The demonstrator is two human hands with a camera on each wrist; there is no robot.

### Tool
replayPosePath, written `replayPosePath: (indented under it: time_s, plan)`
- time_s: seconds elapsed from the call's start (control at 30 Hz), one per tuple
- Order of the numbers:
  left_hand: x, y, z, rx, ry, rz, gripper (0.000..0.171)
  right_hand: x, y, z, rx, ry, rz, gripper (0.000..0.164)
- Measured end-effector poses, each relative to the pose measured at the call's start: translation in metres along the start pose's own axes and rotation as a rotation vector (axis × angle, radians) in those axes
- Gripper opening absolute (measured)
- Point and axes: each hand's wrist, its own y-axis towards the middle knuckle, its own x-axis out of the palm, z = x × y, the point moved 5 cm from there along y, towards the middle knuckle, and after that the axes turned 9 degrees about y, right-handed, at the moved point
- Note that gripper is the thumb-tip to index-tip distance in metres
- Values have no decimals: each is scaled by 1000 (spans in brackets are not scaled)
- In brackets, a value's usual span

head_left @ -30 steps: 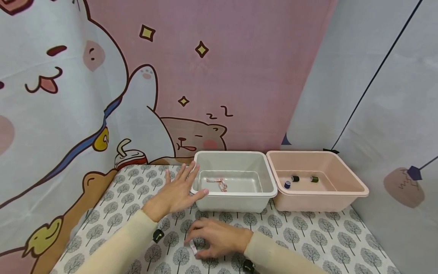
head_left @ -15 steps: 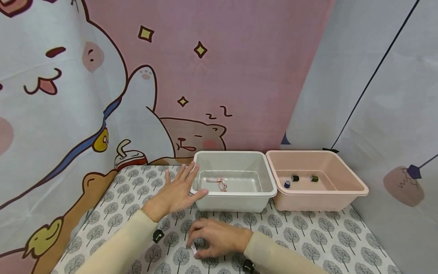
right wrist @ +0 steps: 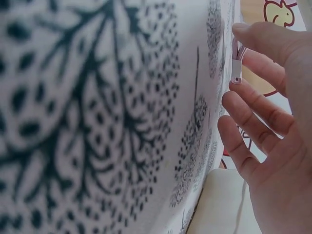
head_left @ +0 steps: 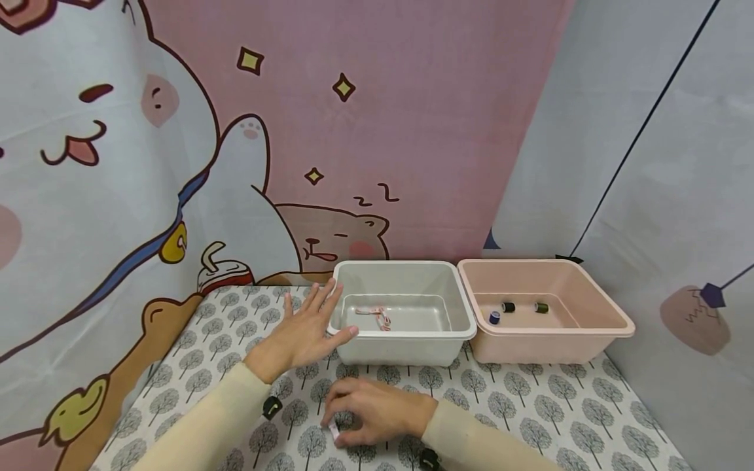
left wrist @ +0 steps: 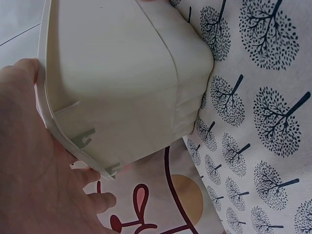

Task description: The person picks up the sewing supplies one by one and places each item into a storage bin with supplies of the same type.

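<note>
My right hand [head_left: 377, 411] is low over the tablecloth, thumb and index finger at the ends of a small pale-pink nail clipper [right wrist: 237, 63]. In the right wrist view its slim arms and holed end show, while my other fingers extend apart from it. My left hand [head_left: 300, 337] is spread, fingers straight, at the left rim of the white bin [head_left: 406, 350]; in the left wrist view it lies along that rim. On the bin's floor lie similar pink-and-white pieces [head_left: 383, 318].
Right of the white bin, a pink bin [head_left: 548, 347] stands close against it. Inside are a blue thread spool [head_left: 494, 317], a black spool [head_left: 508, 307] and a green spool [head_left: 540, 307]. A tree-print cloth [head_left: 512, 418] covers the table; a cartoon curtain [head_left: 424, 131] hangs behind.
The right thumb and index finger have drawn slightly closer round the nail clipper, and less of it shows. The left hand and both bins stay in place.
</note>
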Motion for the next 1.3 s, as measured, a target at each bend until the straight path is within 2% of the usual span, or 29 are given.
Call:
replayPosePath:
  time_s: [0.33, 0.67, 1.13, 1.3]
  plan:
    - [0, 0, 0, 3, -2, 5, 105, -6, -3, -2, 8, 6, -1, 36]
    - [1, -1, -1, 3, 2, 5, 105, -18, -11, -7, 3, 4, 39, 35]
    - [1, 0, 0, 7, 2, 4, 104, -47, -26, -14, 16, -61, 106, 35]
    - [0, -1, 0, 7, 5, 3, 105, -58, -32, -14, 32, -53, 116, 36]
